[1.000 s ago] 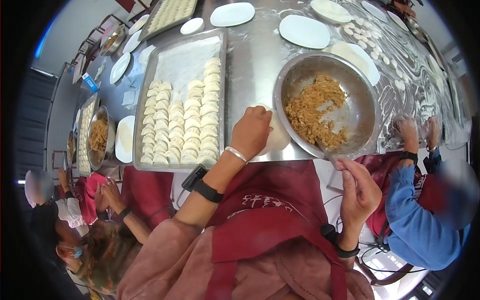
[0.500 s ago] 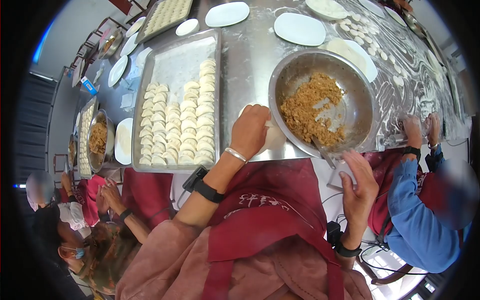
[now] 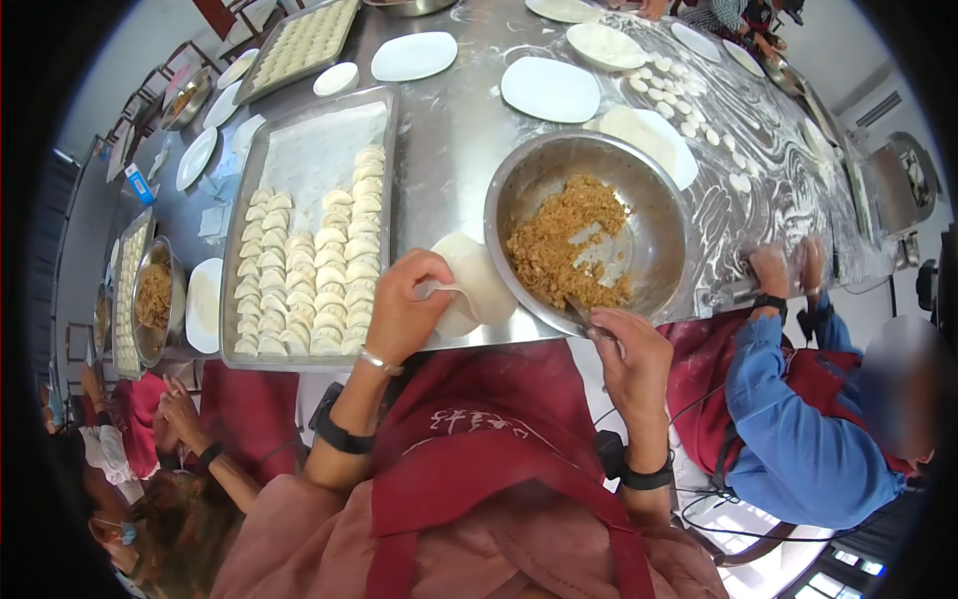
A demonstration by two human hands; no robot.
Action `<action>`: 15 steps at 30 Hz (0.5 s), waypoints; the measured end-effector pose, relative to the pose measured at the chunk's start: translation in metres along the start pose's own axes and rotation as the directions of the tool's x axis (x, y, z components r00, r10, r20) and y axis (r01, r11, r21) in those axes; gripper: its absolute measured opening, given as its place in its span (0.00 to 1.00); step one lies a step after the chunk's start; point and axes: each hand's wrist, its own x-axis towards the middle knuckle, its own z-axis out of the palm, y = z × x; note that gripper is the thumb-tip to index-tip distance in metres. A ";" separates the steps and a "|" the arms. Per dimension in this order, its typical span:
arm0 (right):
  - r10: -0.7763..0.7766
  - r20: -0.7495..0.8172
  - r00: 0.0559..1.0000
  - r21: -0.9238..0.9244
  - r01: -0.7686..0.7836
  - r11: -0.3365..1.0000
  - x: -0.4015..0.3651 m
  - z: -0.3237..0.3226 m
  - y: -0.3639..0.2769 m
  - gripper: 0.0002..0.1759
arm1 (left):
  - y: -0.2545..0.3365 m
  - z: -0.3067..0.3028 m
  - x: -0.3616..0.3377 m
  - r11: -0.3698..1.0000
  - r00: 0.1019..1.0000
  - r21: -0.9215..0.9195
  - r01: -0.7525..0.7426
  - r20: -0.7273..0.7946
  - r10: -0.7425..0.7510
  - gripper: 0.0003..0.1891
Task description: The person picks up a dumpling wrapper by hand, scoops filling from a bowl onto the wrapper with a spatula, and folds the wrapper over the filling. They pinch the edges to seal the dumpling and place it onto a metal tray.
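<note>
My left hand (image 3: 404,311) is closed on the edge of a thin dumpling wrapper (image 3: 459,293), lifted at the table's front edge. Under and beyond it lie round wrappers (image 3: 489,280) on the steel table. My right hand (image 3: 636,354) grips the handle of a spoon (image 3: 577,309) whose head sits in the brown filling (image 3: 569,240). That filling lies in a large steel bowl (image 3: 659,200), just right of the wrappers. Left of my left hand stands a metal tray (image 3: 391,150) with rows of folded dumplings (image 3: 329,260).
White plates (image 3: 551,88) stand farther back, and small dough pieces (image 3: 679,95) lie on the floured right side. A co-worker in blue sleeves (image 3: 768,389) works at the right; another person's hands (image 3: 180,414) are at the left. A second dumpling tray (image 3: 299,50) is at the back left.
My left hand has drawn back a little, lifting a wrapper's edge. My right hand, open before, has moved onto the spoon handle. The whole view has shifted.
</note>
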 end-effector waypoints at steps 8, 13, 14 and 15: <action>0.064 -0.086 0.994 0.067 -0.059 0.996 0.026 0.011 0.001 0.05 | 0.019 -0.019 -0.005 0.693 0.933 -0.677 0.246 -0.029 -0.360 0.06; 0.327 -0.276 0.904 0.324 -0.233 0.917 0.049 -0.014 0.009 0.06 | 0.027 -0.017 -0.016 0.551 0.905 -0.798 0.244 -0.017 -0.426 0.11; 0.325 -0.276 0.904 0.322 -0.231 0.918 0.056 -0.017 0.016 0.06 | 0.024 -0.018 -0.019 0.469 0.899 -0.833 0.292 0.072 -0.432 0.14; 0.302 -0.341 0.890 0.293 -0.205 0.934 0.064 -0.019 0.028 0.07 | 0.021 -0.018 -0.023 0.385 0.889 -0.857 0.342 0.162 -0.429 0.17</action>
